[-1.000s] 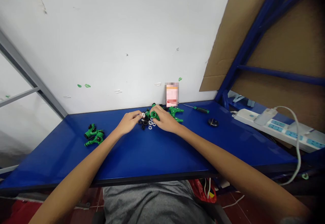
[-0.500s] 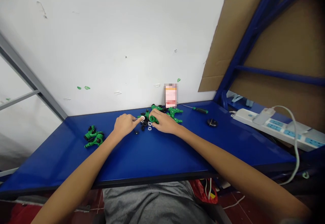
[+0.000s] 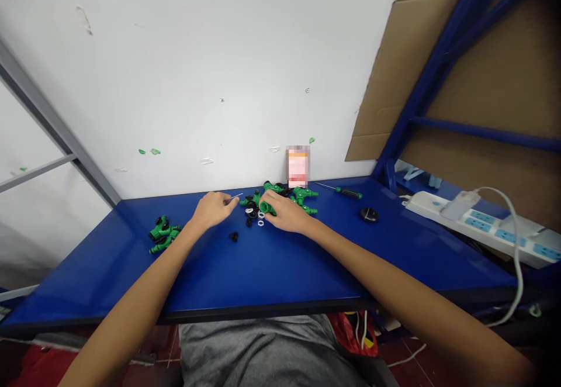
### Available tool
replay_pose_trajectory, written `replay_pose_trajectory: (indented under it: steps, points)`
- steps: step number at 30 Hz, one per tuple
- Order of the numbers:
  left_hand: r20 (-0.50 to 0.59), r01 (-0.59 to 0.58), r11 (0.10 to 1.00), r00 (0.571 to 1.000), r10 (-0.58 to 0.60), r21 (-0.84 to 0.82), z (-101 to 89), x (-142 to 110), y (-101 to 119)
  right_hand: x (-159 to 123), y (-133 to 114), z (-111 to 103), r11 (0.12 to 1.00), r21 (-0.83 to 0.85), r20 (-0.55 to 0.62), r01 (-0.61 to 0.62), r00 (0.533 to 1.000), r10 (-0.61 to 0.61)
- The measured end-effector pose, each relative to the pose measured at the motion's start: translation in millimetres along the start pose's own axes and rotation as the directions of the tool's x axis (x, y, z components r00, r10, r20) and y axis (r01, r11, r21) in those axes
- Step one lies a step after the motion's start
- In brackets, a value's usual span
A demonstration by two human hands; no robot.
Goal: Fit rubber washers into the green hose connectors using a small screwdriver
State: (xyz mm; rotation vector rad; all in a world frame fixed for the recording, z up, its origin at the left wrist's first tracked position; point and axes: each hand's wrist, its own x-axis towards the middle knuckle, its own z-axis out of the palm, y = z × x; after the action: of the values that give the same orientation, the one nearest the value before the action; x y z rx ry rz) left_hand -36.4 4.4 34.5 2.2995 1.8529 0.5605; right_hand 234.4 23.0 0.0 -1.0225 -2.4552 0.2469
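My left hand (image 3: 213, 208) is closed around a thin pointed metal tool (image 3: 235, 198), its tip sticking out to the right above the table; the handle is hidden in the fingers. My right hand (image 3: 281, 211) grips a green plastic hose fitting (image 3: 265, 207) with its round open end facing left. Below and between the hands lie small black parts (image 3: 249, 222) and several white rings (image 3: 260, 220). A separate black piece (image 3: 234, 237) sits nearer to me. More green hose splitters (image 3: 302, 194) are heaped behind my right hand.
On the left of the blue table (image 3: 280, 270) lie green splitters (image 3: 163, 234). To the right are a green-handled screwdriver (image 3: 348, 193) and a coiled black item (image 3: 369, 214). A white power strip (image 3: 473, 220) runs beyond the right edge. A white wall (image 3: 245, 71) stands behind.
The white ring at my left fingertips is no longer there. My left hand has drawn back leftward from the fitting, keeping the tool. The view has shifted slightly.
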Motion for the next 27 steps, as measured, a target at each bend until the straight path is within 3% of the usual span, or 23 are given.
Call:
replay_pose_trajectory:
  steps: [2,5,7,10,13,17,24,27]
  points:
    - [0.219,-0.115,0.975,0.963,0.156,-0.192,-15.3,-0.1,-6.2,-0.7,-0.5,-0.7,1.000,-0.017,0.005,0.009,1.000,-0.009]
    - [0.509,-0.114,0.936,0.814,0.279,-0.332,-31.9,-2.6,-12.6,-2.1,-1.1,-0.7,0.999,-0.042,0.026,0.026,0.999,-0.025]
    - [0.602,-0.085,0.941,0.748,0.278,-0.328,-35.0,-4.6,-13.4,-2.5,-1.0,0.2,0.998,-0.058,0.053,0.040,0.998,-0.037]
    - [0.642,-0.118,0.954,0.716,0.274,-0.276,-29.1,-5.8,-10.8,-2.1,-0.1,2.3,0.995,-0.082,0.087,0.063,0.995,-0.056]
    - [0.621,-0.172,0.945,0.719,0.312,-0.277,-19.8,-4.5,-8.2,-1.4,1.4,3.6,0.993,-0.095,0.095,0.067,0.994,-0.058]
    - [0.573,-0.166,0.938,0.755,0.319,-0.304,-14.0,-1.4,-10.6,-1.4,3.8,4.1,0.993,-0.087,0.096,0.076,0.993,-0.067]
    - [0.383,-0.137,0.949,0.891,0.243,-0.284,0.6,6.0,-19.6,-1.8,5.2,4.1,0.993,-0.094,0.106,0.076,0.992,-0.066]
    - [0.316,-0.133,0.949,0.922,0.224,-0.286,9.1,7.8,-18.9,-1.8,3.7,2.9,0.993,-0.096,0.119,0.070,0.991,-0.058]
